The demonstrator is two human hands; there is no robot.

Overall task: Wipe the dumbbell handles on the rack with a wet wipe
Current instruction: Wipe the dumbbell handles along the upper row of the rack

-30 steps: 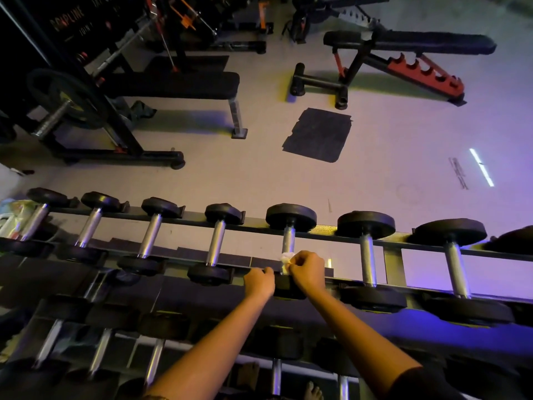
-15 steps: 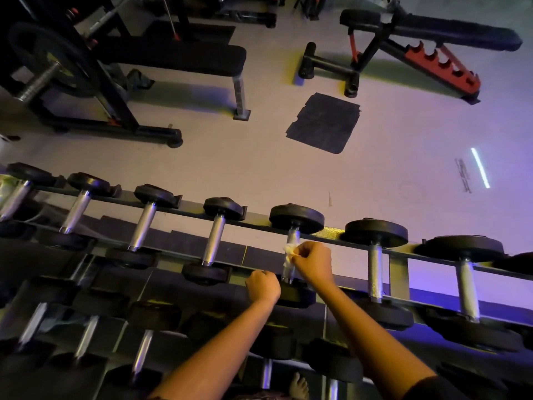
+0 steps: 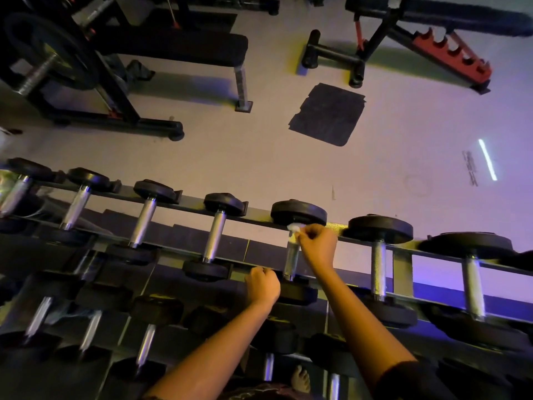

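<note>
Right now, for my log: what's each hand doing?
Left hand: curled; what it holds cannot be told.
Right hand: pinching the wet wipe against the dumbbell handle.

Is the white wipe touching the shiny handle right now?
Touching. The head view shows the right hand pinching the wet wipe against the far end of the dumbbell handle, with no gap between them.

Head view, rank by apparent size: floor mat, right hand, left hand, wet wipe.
1. floor mat
2. right hand and left hand: alike, not ranked
3. wet wipe, partly hidden in the grip
</note>
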